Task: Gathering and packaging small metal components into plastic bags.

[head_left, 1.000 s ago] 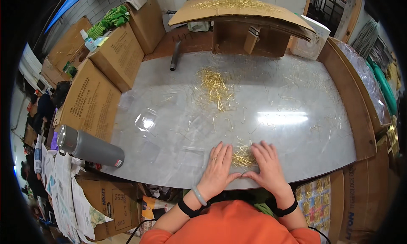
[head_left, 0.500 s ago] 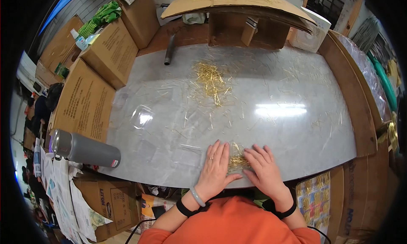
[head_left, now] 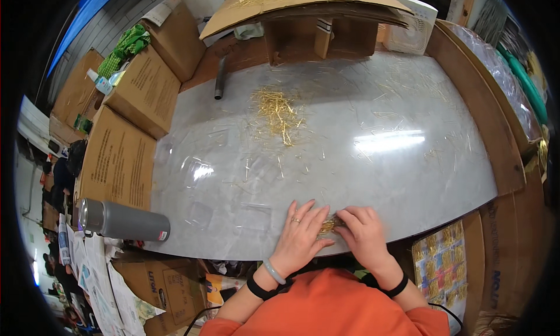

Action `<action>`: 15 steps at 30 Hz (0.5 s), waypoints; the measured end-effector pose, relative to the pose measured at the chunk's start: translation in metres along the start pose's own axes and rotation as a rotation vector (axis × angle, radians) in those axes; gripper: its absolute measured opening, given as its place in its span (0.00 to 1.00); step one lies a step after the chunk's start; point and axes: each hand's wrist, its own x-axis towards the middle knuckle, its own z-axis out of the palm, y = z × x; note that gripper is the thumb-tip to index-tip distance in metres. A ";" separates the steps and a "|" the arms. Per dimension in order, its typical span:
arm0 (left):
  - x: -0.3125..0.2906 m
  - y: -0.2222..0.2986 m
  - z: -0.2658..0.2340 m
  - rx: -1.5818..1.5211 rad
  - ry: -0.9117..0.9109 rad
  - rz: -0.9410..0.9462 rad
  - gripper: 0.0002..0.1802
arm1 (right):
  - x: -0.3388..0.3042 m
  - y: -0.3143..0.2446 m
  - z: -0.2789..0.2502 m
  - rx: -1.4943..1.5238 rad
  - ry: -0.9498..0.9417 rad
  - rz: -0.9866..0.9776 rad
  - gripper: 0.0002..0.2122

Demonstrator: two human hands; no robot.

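A small bunch of thin gold wire hooks (head_left: pixel 329 224) lies near the table's front edge, between my two hands. My left hand (head_left: pixel 300 233) rests to the left of it, fingers stretched out and spread, the thumb close to the wires. On the right, my right hand (head_left: pixel 364 233) has its fingers and thumb bent around the bunch's right end. Part of the bunch is hidden by the fingers. Farther back sits a loose heap of the same gold hooks (head_left: pixel 278 112), with single ones scattered around it. Clear plastic pieces (head_left: pixel 255 217) lie left of my hands.
A grey bottle (head_left: pixel 135 221) lies on its side at the left edge. Cardboard boxes (head_left: pixel 119 161) line the left, and a cardboard wall (head_left: pixel 487 120) bounds the right. At the back are a dark tube (head_left: pixel 220 79), an open carton (head_left: pixel 356 39) and a white fan-like device (head_left: pixel 410 25).
The right fingers have gone from lying stretched beside the gold hooks to bending around them. The hooks between my hands now look more gathered. The whole view has shifted slightly.
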 end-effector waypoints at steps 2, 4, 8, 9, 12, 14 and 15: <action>0.001 0.000 0.002 0.010 -0.011 0.016 0.43 | 0.002 -0.002 0.001 0.141 -0.023 0.026 0.22; -0.001 -0.002 0.001 0.019 -0.017 0.012 0.43 | 0.008 -0.009 -0.007 0.326 -0.061 0.074 0.21; -0.009 0.000 0.006 -0.193 0.025 -0.105 0.47 | 0.022 0.000 -0.017 0.150 -0.034 0.080 0.20; -0.011 0.001 0.007 -0.292 0.049 -0.159 0.48 | 0.026 -0.001 -0.016 0.086 -0.054 0.040 0.21; -0.012 0.001 0.009 -0.283 0.178 -0.124 0.52 | 0.032 -0.003 -0.006 0.000 -0.144 -0.103 0.24; -0.010 0.000 0.007 -0.065 0.184 -0.097 0.53 | 0.030 0.003 -0.001 0.085 -0.236 -0.228 0.26; -0.010 -0.002 0.007 0.044 0.190 -0.090 0.54 | 0.030 0.005 -0.004 0.152 -0.261 -0.228 0.28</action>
